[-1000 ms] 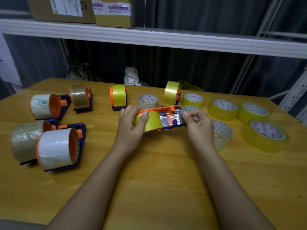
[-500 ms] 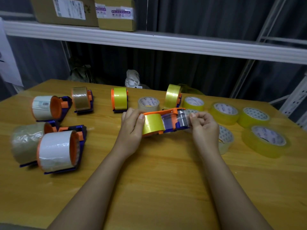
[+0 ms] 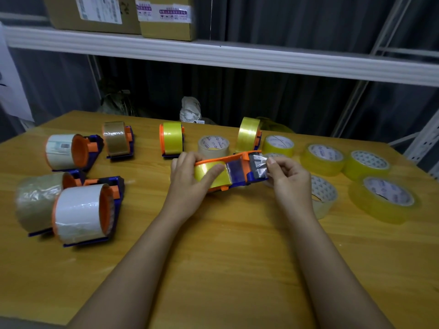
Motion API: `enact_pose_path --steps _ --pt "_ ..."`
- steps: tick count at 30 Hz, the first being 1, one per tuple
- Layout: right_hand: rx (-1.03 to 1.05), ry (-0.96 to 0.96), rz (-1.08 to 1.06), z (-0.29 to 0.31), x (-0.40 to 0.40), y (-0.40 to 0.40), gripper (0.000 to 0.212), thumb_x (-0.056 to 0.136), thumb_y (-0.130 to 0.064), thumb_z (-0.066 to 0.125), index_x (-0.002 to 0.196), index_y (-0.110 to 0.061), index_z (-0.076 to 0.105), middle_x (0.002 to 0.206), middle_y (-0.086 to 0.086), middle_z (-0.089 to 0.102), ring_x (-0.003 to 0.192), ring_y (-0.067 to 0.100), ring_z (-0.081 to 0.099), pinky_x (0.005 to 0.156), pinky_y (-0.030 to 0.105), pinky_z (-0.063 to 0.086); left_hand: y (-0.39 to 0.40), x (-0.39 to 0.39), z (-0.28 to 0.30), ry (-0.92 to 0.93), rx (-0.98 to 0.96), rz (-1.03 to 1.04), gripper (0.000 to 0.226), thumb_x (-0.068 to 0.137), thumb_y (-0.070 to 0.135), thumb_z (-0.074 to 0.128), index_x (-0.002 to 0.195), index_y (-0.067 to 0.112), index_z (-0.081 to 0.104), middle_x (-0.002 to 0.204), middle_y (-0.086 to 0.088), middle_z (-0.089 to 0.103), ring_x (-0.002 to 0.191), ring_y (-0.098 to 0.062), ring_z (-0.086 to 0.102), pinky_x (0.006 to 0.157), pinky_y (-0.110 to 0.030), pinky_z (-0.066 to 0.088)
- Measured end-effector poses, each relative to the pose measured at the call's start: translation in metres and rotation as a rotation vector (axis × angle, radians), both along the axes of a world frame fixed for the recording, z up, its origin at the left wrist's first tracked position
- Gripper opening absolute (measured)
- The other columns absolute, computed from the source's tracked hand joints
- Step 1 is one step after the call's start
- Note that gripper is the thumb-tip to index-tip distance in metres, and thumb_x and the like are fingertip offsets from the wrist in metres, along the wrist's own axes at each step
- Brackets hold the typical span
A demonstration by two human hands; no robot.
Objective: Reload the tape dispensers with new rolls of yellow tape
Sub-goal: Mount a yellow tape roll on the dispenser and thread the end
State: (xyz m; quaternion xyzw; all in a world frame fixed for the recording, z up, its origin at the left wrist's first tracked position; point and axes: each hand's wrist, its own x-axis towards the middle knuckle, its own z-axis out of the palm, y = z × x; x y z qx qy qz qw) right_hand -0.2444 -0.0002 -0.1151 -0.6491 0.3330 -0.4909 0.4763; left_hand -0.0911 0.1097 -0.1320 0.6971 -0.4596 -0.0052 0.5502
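An orange and blue tape dispenser (image 3: 240,172) loaded with a yellow roll (image 3: 209,174) is held just above the wooden table (image 3: 213,257). My left hand (image 3: 190,181) grips the roll end, thumb lying across the yellow tape. My right hand (image 3: 285,179) pinches the free end of the tape (image 3: 260,166) at the dispenser's front, drawn out over the blade end. Two more dispensers with yellow rolls (image 3: 171,141) (image 3: 248,135) stand behind. Several loose yellow rolls (image 3: 323,159) (image 3: 382,198) lie flat at the right.
At the left stand several dispensers with white and brown rolls (image 3: 80,213) (image 3: 116,138) (image 3: 69,150). A beige roll (image 3: 213,146) lies behind my hands and a pale roll (image 3: 323,195) beside my right wrist. A white shelf (image 3: 213,55) with cardboard boxes (image 3: 166,15) runs above.
The right hand has drawn the tape end further out past the dispenser's front. The dispenser has tilted a little, its front end higher. The view has shifted slightly.
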Motion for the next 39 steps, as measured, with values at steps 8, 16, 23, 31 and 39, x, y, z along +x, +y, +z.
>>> enact_pose_path --steps 8,16,23,31,39 --pt "0.157 -0.077 0.064 0.001 -0.001 -0.001 0.016 0.093 -0.018 0.061 0.101 -0.009 0.071 0.092 -0.004 0.073 0.094 0.012 0.069 0.089 0.038 0.056 0.001 0.001 -0.001 -0.045 -0.09 0.03 0.037 0.081 0.057 0.05 0.094 0.021 0.051 0.093 0.014 0.046 0.097 -0.01 0.04 0.076 -0.006 0.032" --pt "0.193 -0.132 0.074 0.002 0.0 0.0 0.011 0.092 -0.017 0.062 0.088 -0.015 0.071 0.083 -0.009 0.073 0.088 0.008 0.068 0.087 0.035 0.057 -0.001 0.001 -0.002 -0.115 -0.108 0.054 0.034 0.083 0.057 0.046 0.092 0.025 0.049 0.09 0.017 0.044 0.094 -0.008 0.038 0.078 -0.008 0.031" --pt "0.109 -0.113 -0.018 -0.003 0.004 0.003 0.017 0.096 -0.014 0.056 0.083 -0.02 0.065 0.075 -0.007 0.071 0.081 0.011 0.068 0.083 0.039 0.057 -0.002 0.0 -0.005 -0.131 -0.076 0.007 0.031 0.086 0.052 0.042 0.098 0.025 0.05 0.096 0.012 0.046 0.098 -0.007 0.039 0.081 -0.004 0.029" --pt "0.084 -0.144 -0.032 0.001 0.001 0.005 0.012 0.101 -0.012 0.046 0.093 -0.012 0.055 0.092 0.004 0.07 0.084 0.011 0.07 0.073 0.027 0.059 0.0 0.001 -0.002 -0.059 -0.038 -0.011 0.035 0.093 0.033 0.037 0.11 0.009 0.056 0.104 0.004 0.046 0.102 -0.008 0.037 0.083 -0.001 0.027" --pt "0.052 -0.193 -0.036 0.005 0.002 0.009 0.017 0.1 -0.009 0.046 0.086 -0.016 0.053 0.086 -0.002 0.067 0.078 0.004 0.068 0.066 0.019 0.057 -0.001 0.001 -0.002 -0.037 -0.043 -0.025 0.03 0.094 0.032 0.031 0.111 0.017 0.051 0.105 0.005 0.042 0.104 -0.009 0.038 0.083 -0.003 0.029"
